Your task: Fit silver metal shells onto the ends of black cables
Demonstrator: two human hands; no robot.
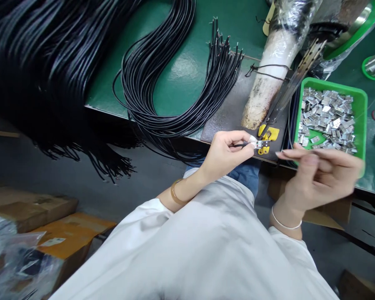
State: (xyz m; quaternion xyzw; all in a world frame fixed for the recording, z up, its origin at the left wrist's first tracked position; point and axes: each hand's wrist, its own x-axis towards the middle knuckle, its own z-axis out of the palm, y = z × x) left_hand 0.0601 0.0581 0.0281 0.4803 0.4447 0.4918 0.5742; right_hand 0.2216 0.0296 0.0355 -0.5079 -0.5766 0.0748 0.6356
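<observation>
My left hand pinches the end of a black cable between thumb and fingers, beside a small metal connector. That connector lies against a yellow fixture at the table's front edge. White wrapping covers a fingertip of this hand. My right hand, blurred by motion, is in front of the green tray and to the right of the fixture. Its index finger is stretched toward the fixture, and nothing shows in its grasp. Many small metal pieces fill much of the tray.
A bundle of black cables curves across the green table, with stripped ends at the back. More cables hang over the left edge. A white wrapped tube slants above a dark plate. Cardboard boxes stand at lower left.
</observation>
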